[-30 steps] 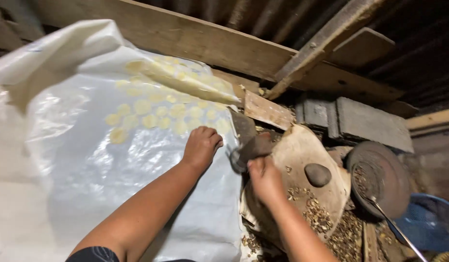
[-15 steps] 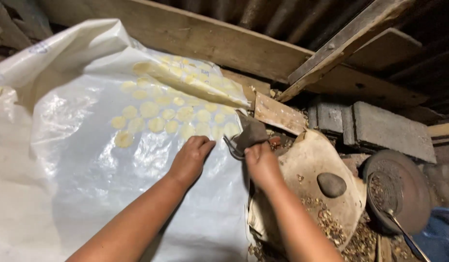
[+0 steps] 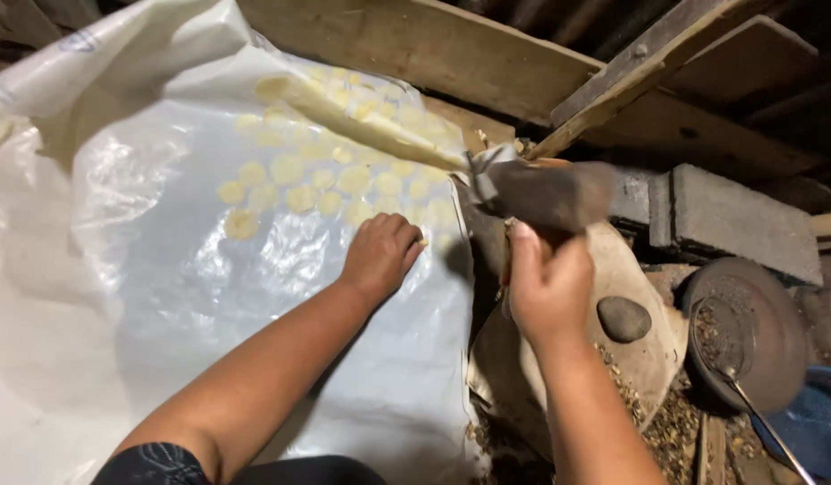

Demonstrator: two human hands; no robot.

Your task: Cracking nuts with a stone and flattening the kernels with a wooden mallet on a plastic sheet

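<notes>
Head view: pale yellow flattened discs [image 3: 344, 175] are spread in rows across a white plastic sheet [image 3: 164, 296]. The left hand [image 3: 380, 256] is laid knuckles-up on the sheet, fingers curled together at the near edge of the discs (whether anything is pinched cannot be told). The right hand [image 3: 548, 287] is clamped around a blurred dark mallet-like tool [image 3: 546, 193], raised over a round wooden block [image 3: 645, 355] bearing a small dark stone [image 3: 624, 319].
</notes>
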